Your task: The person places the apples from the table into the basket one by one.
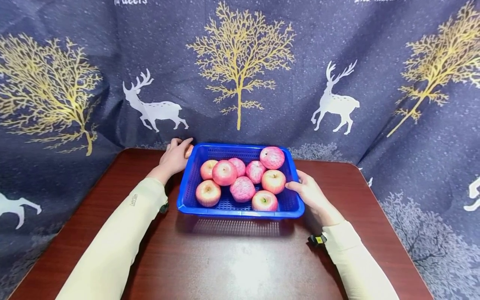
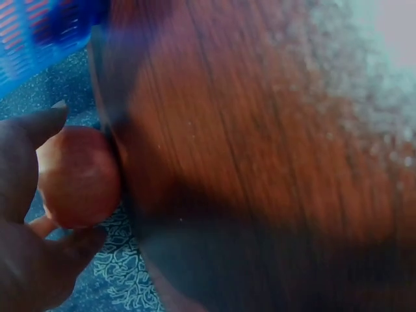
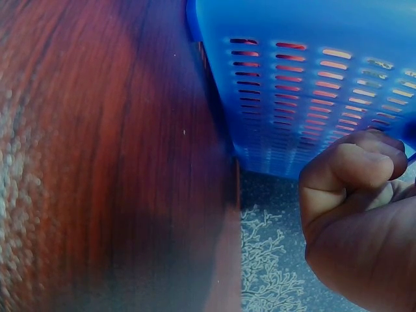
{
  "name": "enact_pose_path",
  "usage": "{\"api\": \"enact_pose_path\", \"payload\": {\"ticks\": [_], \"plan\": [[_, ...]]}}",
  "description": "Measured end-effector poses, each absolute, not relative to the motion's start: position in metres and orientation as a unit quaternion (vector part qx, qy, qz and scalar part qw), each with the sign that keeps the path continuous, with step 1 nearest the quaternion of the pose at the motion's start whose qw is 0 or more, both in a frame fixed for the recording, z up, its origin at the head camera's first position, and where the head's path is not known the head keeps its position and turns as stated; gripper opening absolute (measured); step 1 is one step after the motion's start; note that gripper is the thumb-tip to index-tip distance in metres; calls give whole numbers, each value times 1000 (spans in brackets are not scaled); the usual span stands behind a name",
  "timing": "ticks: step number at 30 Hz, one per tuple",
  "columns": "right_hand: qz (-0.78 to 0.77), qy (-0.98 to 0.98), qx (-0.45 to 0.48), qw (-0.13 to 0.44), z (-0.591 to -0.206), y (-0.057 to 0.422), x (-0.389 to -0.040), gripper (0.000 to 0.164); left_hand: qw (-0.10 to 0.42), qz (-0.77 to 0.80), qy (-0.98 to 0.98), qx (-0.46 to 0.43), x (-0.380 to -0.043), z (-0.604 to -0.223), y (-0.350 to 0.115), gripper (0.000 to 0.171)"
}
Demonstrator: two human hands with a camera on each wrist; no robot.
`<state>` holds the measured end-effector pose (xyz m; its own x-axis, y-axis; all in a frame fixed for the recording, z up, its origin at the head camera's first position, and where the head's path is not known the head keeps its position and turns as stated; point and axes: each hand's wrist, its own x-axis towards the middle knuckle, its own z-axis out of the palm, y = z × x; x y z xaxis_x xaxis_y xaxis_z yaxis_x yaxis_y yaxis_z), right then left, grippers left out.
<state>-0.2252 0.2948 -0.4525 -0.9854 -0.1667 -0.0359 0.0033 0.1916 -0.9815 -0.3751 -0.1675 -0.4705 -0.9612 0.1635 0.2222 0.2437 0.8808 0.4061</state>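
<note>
A blue plastic basket (image 1: 240,213) holds several red and yellowish apples (image 1: 242,189). Past its back left corner, my left hand (image 1: 175,157) holds a single apple (image 2: 81,177), with thumb and fingers on either side of it in the left wrist view. In the head view only a sliver of that apple shows beside the basket's rim. My right hand (image 1: 310,192) grips the basket's right side, its thumb over the rim. Curled fingers (image 3: 351,172) show against the slotted blue wall in the right wrist view.
The basket is on a dark reddish-brown wooden table (image 1: 210,262), towards the far edge. Behind the table hangs a dark blue cloth (image 1: 262,112) printed with golden trees and white deer. A bright glare lies on the tabletop near the front.
</note>
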Motion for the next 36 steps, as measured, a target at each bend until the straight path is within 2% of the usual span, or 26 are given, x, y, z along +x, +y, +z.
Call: {"api": "enact_pose_path", "payload": {"ticks": [16, 36], "plan": [[-626, 775, -38, 80, -453, 298, -226, 51, 62, -196, -973, -106, -382, -482, -167, 86], [-644, 760, -46, 76, -452, 292, -224, 49, 65, -189, -973, -119, -382, -482, -167, 81]]}}
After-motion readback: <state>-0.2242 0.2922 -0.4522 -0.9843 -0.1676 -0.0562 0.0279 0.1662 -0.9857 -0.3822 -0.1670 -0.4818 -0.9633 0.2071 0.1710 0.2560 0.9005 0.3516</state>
